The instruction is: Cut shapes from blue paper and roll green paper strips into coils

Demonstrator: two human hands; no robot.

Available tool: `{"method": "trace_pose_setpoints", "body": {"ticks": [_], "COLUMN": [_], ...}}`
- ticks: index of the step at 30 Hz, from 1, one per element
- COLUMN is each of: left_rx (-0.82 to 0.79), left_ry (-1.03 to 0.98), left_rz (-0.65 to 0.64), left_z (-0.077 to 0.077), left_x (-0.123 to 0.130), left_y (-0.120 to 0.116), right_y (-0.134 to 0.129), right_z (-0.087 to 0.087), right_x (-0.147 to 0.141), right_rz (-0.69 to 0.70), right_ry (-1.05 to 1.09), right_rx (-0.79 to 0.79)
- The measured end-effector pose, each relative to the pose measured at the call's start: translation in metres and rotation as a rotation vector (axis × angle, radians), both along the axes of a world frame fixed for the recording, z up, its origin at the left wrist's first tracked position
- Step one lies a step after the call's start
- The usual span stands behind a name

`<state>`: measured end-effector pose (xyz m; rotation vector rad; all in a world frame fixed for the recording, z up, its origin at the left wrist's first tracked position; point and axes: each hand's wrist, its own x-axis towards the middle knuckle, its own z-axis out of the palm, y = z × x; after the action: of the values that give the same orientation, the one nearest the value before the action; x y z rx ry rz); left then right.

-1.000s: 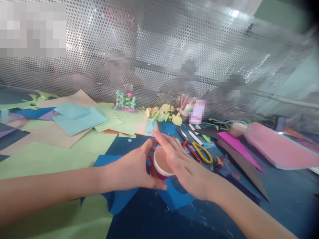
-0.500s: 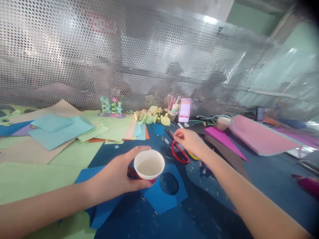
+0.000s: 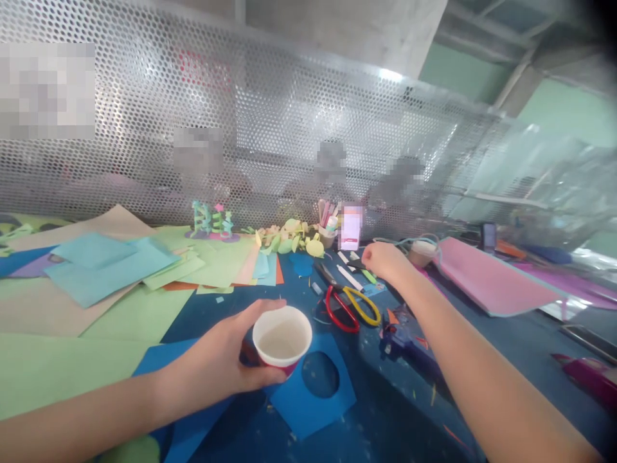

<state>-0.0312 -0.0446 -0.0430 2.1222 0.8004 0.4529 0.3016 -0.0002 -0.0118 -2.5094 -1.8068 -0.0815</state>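
Note:
My left hand point(image 3: 219, 354) is wrapped around a paper cup point(image 3: 282, 334), white inside with a red lower side; its mouth tilts toward me. Beneath and beside the cup is a blue sheet point(image 3: 332, 405) with a round hole cut in it. My right hand point(image 3: 385, 260) reaches to the back of the table with its fingers drawn together at a dark piece; whether they grip it I cannot make out. Just left of that hand lie a white pen point(image 3: 349, 278) and a green strip. Scissors point(image 3: 344, 302) with one red and one yellow handle lie nearer to me.
Coloured sheets point(image 3: 110, 270) cover the left side. Along the perforated metal screen point(image 3: 279, 122) stand small foam figures point(image 3: 212, 222), yellow-green cutouts point(image 3: 289, 238) and a lit phone point(image 3: 350, 228). A purple glue gun point(image 3: 409, 347) and a pink sheet point(image 3: 491, 276) are on the right.
My right hand has moved from beside the scissors to farther back and right, uncovering the scissors and the white pen. My left hand still holds the cup. The view has shifted slightly.

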Motion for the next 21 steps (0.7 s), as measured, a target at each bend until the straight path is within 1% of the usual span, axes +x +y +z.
{"method": "trace_pose_setpoints", "body": {"ticks": [2,5,8,10,13,16,18,19,20,21], "left_rx": [0.022,0.046,0.067,0.075,0.055,0.037,0.05,0.059,0.067,0.073], "left_ry": [-0.016,-0.019,-0.011,-0.009,-0.013,-0.008,-0.007,-0.006,-0.004,0.001], "left_rz": [-0.01,-0.025,-0.021,-0.022,-0.015,-0.014,-0.017,-0.015,-0.013,-0.013], "left_z": [-0.001,-0.002,-0.001,-0.001,-0.002,-0.002,0.0,0.001,0.002,0.004], "left_x": [0.0,-0.001,-0.002,-0.002,-0.002,-0.002,-0.003,-0.003,-0.003,-0.002], "left_y": [0.001,0.003,0.004,0.004,0.004,0.003,0.002,0.002,0.002,0.001], "right_y": [0.001,0.002,0.002,0.001,-0.006,-0.024,-0.04,-0.048,-0.056,-0.063], "right_z": [-0.004,-0.02,-0.035,-0.038,-0.029,-0.01,0.002,0.008,0.012,0.015], "right_x": [0.007,0.007,0.002,-0.001,-0.006,-0.021,-0.036,-0.044,-0.052,-0.059], "right_rz": [0.011,0.04,0.046,0.048,0.063,0.1,0.155,0.196,0.256,0.311], "right_ry": [0.026,0.076,0.123,0.167,0.274,0.455,0.571,0.648,0.841,0.999], "right_rx": [-0.081,-0.15,-0.144,-0.109,-0.011,0.086,0.159,0.22,0.337,0.399]}}
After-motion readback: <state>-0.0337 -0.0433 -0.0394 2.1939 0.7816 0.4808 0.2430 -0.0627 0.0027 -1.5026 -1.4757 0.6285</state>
